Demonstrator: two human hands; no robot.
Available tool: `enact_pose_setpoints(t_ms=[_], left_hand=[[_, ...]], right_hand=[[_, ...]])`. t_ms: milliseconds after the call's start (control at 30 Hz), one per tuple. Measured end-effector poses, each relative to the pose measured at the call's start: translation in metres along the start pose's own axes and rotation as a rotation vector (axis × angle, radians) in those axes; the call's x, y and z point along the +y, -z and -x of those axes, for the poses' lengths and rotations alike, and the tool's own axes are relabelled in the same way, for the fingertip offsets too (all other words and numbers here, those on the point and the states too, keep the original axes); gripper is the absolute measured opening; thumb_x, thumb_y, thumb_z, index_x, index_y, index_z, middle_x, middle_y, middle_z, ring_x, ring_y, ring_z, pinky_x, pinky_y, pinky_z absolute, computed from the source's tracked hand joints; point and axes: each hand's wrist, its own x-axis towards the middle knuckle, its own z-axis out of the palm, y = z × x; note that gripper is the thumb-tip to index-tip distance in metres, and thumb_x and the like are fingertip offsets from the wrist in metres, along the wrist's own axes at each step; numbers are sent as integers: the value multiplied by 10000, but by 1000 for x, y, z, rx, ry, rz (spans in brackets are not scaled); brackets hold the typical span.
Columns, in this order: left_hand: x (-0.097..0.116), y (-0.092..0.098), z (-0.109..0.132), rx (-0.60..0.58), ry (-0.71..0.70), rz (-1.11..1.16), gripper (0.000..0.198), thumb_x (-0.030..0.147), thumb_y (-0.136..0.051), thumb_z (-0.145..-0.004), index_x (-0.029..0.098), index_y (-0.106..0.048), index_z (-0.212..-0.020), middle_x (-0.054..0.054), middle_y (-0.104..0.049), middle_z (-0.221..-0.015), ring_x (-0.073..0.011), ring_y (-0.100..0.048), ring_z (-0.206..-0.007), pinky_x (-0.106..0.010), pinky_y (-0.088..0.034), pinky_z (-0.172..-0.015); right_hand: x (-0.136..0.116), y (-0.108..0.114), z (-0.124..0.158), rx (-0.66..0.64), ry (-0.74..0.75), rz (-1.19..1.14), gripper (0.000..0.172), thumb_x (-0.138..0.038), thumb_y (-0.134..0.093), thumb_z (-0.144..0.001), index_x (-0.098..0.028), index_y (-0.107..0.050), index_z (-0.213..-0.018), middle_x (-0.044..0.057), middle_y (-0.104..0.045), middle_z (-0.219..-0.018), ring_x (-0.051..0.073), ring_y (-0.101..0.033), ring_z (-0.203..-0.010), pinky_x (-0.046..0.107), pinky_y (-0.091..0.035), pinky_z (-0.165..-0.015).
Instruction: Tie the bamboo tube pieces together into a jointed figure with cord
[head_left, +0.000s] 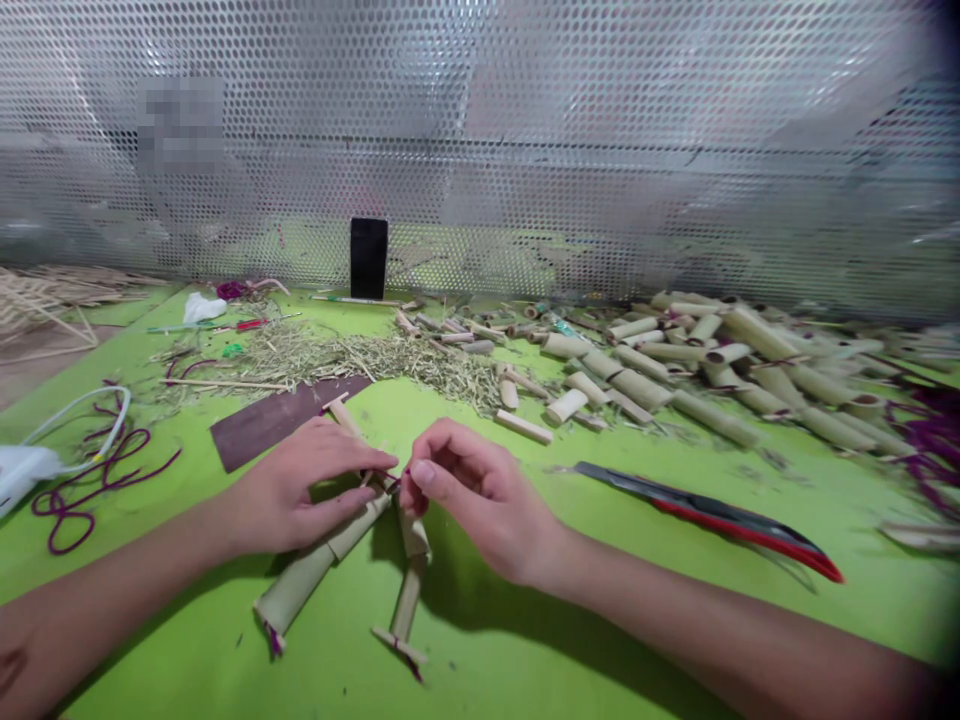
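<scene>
A jointed piece made of short bamboo tubes [296, 590] strung on purple cord lies on the green table in front of me. Its thicker tube runs toward the lower left, with a purple cord end poking out. A thinner leg of tubes [409, 590] points down and ends in a small crosspiece. My left hand [307, 485] grips the top of the piece between thumb and fingers. Close beside it, my right hand [472, 490] is closed in a pinch on a short stretch of purple cord [393, 478]. Both hands partly hide the joint between the tubes.
A black-and-red utility knife [709, 510] lies to the right. Cut bamboo tubes [660, 370] are heaped behind it. Shavings [360, 360], a dark sandpaper sheet [277, 420] and a phone [369, 258] are farther back. Loose purple cord [112, 480] and a white glue gun [26, 475] sit left.
</scene>
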Motion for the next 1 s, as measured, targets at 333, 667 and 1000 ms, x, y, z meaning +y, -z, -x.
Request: enact_pose_setpoints(t_ms=[333,667,1000], left_hand=[[-4,-6,10,54,305,120,314,362,-696,-936,244,-655,-1224,-77,-710,-1129,-224,-720,-976,-431,-613,-888],[-1,-5,5,73,255,24,190,371,-720,-918,230,-717,-1045,-52,-746,-987,-234,-681,-925,-390,-563,-809],[1,-3,2,45,230,3,157,377,-681,-946,235,-706,-1007,-26,-752,-955,-226,-657,-905,-371,-514,-814]], right_hand=[[-1,-1,0,15,-13,-22,277,-448,-690,-957,-187,-610,-915,5,-671,-789,146,-655,-720,345,-597,-704],[-2,-3,1,18,-13,-21,316,-488,-703,-940,-188,-609,-903,11,-671,-785,147,-654,-714,326,-591,-689],[-3,-4,3,1,-3,-44,289,-461,-692,-954,-188,-608,-910,7,-663,-784,141,-645,-714,313,-572,-687]])
